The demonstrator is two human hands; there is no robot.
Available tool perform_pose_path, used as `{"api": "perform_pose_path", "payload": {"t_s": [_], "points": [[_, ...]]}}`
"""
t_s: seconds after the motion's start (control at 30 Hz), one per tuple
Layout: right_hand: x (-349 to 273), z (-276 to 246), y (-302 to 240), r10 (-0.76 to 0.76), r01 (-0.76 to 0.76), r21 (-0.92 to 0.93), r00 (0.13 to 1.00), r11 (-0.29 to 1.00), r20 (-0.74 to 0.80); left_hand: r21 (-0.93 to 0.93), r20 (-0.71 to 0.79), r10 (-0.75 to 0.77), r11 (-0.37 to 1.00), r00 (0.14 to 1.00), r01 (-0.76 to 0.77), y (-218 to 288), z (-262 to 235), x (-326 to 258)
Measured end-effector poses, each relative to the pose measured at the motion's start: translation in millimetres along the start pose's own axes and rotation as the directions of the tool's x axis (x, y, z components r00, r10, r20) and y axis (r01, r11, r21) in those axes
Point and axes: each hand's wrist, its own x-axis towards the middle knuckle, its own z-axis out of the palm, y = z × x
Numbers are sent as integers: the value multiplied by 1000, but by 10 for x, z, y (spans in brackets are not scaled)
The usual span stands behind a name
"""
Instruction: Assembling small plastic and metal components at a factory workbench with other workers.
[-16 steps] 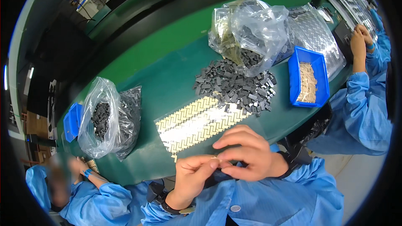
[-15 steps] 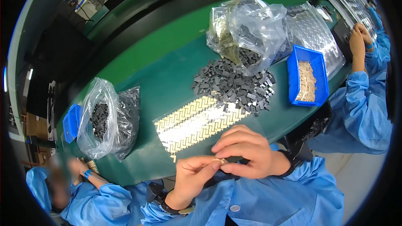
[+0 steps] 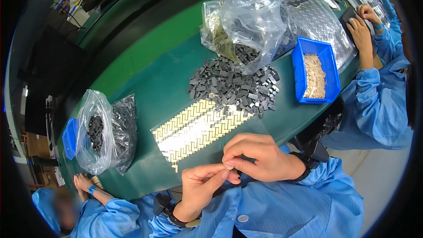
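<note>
My left hand (image 3: 202, 184) and my right hand (image 3: 257, 156) meet at the near edge of the green table (image 3: 145, 83), fingertips pinched together on a small tan strip piece (image 3: 228, 166). Just beyond them lies a sheet of tan strips in herringbone rows (image 3: 196, 128). Farther out is a loose pile of small dark grey blocks (image 3: 235, 86), spilling from a clear plastic bag (image 3: 246, 22).
A blue bin of tan pieces (image 3: 315, 72) stands at the right. At the left are a clear bag of grey blocks (image 3: 99, 132) and a small blue bin (image 3: 69, 137). One co-worker in a blue coat (image 3: 379, 92) works at the right, another person's hand (image 3: 83, 181) lower left.
My hands have stayed together at the table's near edge, shifting only slightly. The piles and bins have not moved.
</note>
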Motion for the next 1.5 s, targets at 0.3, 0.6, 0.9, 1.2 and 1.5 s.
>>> {"api": "perform_pose_path", "payload": {"t_s": [0.3,0.6,0.9,1.2,1.5], "points": [[0,-70,-15,-388,350,-433,922,831,2,80,-60,92,993,994,-88,-42,5,0],[-2,-64,5,-391,368,-526,917,767,72,101,-96,100,991,990,-90,-39,33,-6],[12,-88,24,-278,305,-459,952,834,128,483,-55,238,856,970,-182,12,48,6],[-65,-93,19,329,-333,242,942,911,58,161,-172,131,982,976,-103,-13,33,21],[-78,-15,70,205,-212,142,977,967,60,207,-179,182,968,967,-144,-36,43,19]]}}
